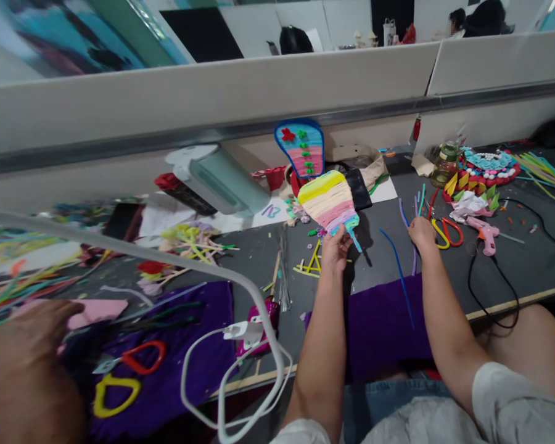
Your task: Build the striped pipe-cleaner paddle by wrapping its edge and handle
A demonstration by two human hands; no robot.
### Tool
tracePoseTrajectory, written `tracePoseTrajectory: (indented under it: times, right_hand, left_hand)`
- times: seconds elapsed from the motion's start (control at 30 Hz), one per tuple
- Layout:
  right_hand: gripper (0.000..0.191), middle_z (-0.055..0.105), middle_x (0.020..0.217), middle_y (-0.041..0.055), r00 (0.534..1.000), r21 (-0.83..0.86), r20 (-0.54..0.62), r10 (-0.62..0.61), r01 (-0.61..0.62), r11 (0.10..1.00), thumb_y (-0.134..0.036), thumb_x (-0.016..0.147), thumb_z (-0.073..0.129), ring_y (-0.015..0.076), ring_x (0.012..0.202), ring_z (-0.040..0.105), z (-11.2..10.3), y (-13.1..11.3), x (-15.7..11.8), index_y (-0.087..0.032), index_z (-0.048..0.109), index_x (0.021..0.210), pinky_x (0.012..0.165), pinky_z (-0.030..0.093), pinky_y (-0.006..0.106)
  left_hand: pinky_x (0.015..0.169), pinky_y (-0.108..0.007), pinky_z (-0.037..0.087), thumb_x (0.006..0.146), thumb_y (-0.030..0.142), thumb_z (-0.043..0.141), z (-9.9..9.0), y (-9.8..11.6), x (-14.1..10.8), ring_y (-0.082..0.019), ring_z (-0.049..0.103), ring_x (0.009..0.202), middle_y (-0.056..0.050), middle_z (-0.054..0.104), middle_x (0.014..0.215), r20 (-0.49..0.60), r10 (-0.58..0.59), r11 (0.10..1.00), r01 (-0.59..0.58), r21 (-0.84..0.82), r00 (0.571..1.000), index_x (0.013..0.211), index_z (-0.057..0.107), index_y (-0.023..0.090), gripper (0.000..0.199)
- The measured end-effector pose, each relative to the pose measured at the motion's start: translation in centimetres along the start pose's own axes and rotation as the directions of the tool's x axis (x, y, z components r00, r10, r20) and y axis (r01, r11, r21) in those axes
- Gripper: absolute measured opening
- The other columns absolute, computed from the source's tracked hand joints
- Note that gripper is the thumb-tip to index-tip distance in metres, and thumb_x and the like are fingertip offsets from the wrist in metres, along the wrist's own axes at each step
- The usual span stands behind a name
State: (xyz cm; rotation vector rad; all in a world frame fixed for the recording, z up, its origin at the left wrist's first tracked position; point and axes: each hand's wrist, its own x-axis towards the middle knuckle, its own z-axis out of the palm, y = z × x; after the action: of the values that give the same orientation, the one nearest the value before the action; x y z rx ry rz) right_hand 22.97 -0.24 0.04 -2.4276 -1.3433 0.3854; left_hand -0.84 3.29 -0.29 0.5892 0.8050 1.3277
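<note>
My left hand (335,248) is closed on the narrow lower end of a striped pipe-cleaner panel (329,200), with yellow, cream, pink, purple and blue bands. A loose blue end sticks out from its tip. To the right, my right hand (422,234) is pinched around pipe cleaners lying on the table, a purple one (414,260) showing below it and a teal one (422,196) above. Between my arms a dark blue pipe cleaner (398,271) hangs partly over a purple cloth (383,320). A similar panel with a blue rim (301,148) leans behind.
Scissors (452,234) and a pink glue gun (485,234) with a black cord lie right. A white lamp arm (240,277) crosses in front at left. Another person's hand (32,364) is at far left, by more scissors (141,357). A partition (213,98) stands behind.
</note>
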Motion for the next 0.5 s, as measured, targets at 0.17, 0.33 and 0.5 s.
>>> tracePoseTrajectory:
  times: [0.17,0.33,0.5]
  right_hand:
    - [0.019,0.07,0.085,0.0121,0.979,0.171,-0.205,-0.008,0.044,0.984,-0.023,0.083,0.05,0.0242,0.081,0.065,-0.72,-0.34,-0.1,-0.018,0.068,0.084,0.073,0.044,0.033]
    - [0.021,0.067,0.072,0.0049,0.887,0.475,-0.461,0.007,0.24,0.847,-0.034,0.081,0.052,0.0186,0.069,0.06,-1.02,-0.37,0.2,-0.018,0.065,0.085,0.068,0.043,0.028]
    - [0.026,0.064,0.064,0.0023,0.91,0.637,-0.412,0.051,0.248,0.73,-0.04,0.077,0.055,0.0164,0.057,0.057,-0.09,-0.15,0.84,-0.017,0.065,0.083,0.062,0.043,0.027]
  left_hand:
    - [0.066,-0.028,0.055,0.052,0.031,0.088,0.2,0.1,-0.25,-0.013,0.063,0.06,-0.002,0.071,0.074,0.022,-0.015,1.0,0.015,0.018,1.0,0.081,0.067,0.017,0.039]
    - [0.065,-0.028,0.054,0.053,0.032,0.087,0.24,0.07,-0.25,-0.013,0.063,0.059,-0.002,0.07,0.073,0.018,-0.016,1.0,0.016,0.006,1.0,0.083,0.066,0.016,0.04]
    - [0.066,-0.028,0.054,0.054,0.03,0.087,0.38,0.12,-0.37,-0.012,0.062,0.058,-0.001,0.07,0.073,0.025,-0.015,1.0,0.015,-0.01,1.0,0.085,0.066,0.016,0.04]
